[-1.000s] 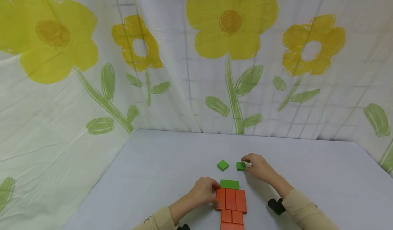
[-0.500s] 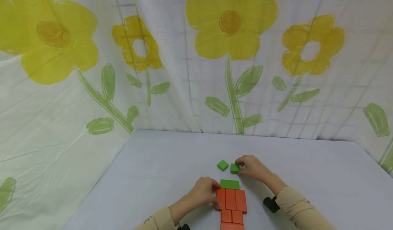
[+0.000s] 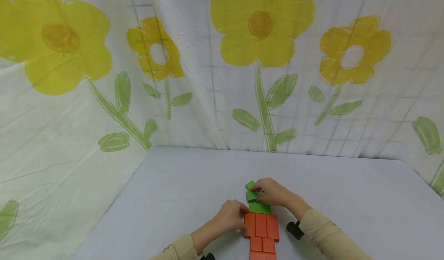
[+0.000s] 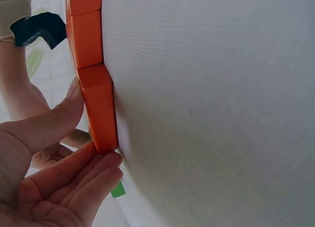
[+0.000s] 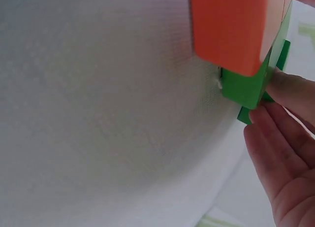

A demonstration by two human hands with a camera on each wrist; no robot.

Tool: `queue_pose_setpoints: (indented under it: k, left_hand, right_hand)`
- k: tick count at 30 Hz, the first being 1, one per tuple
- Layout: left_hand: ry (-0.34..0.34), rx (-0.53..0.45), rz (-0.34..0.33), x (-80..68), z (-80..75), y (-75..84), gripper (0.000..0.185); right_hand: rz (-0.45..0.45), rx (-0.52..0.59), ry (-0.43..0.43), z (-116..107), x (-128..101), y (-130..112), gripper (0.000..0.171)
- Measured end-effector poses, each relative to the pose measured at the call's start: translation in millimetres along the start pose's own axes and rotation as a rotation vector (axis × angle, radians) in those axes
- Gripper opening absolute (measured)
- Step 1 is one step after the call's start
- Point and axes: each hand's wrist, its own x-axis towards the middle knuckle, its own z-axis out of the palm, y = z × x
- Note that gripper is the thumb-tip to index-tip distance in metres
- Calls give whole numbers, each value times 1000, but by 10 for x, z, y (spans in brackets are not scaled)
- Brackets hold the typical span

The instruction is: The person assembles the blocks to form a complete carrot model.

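Several orange blocks [image 3: 261, 229] lie flat, packed in rows near the table's front edge. A flat green rectangle [image 3: 259, 208] sits against their far end. My left hand [image 3: 242, 218] rests against the left orange block [image 4: 96, 104], fingers [image 4: 78, 175] straight at its far end. My right hand [image 3: 256, 193] pinches a small green block [image 3: 251, 196] just beyond the green rectangle [image 5: 243, 86]. A second small green block [image 3: 249, 185] lies right behind it, partly hidden by my right fingers [image 5: 290, 91].
The pale grey table [image 3: 180, 190] is walled by a white curtain with yellow flowers [image 3: 260, 29] at the back and left. A black wrist mount [image 3: 295, 230] sits under my right sleeve.
My right hand has slid the small green block left and nearer, from beside the other small block to just beyond the green rectangle. The left hand has stayed put.
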Motion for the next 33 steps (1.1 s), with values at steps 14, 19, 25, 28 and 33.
queue_pose_setpoints:
  k: [14,19,25,28,33]
  left_hand:
    - [10,19,33,-6,8,-17,40]
    - [10,16,34,-11,7,-16,40]
    - [7,14,39,-16,12,-23,41]
    - [9,11,46,-16,14,-23,41]
    - [11,13,39,-8,13,-25,42]
  right_hand:
    - [-65,-13,-6,-65,26,35,33]
    - [-66,-129,58,-72,88,77,43]
    - [-6,-243,10,-3,156,43,42]
    - [-3,-295,40,11,145,17,32]
    - [42,-315,59,-47,96,7,21]
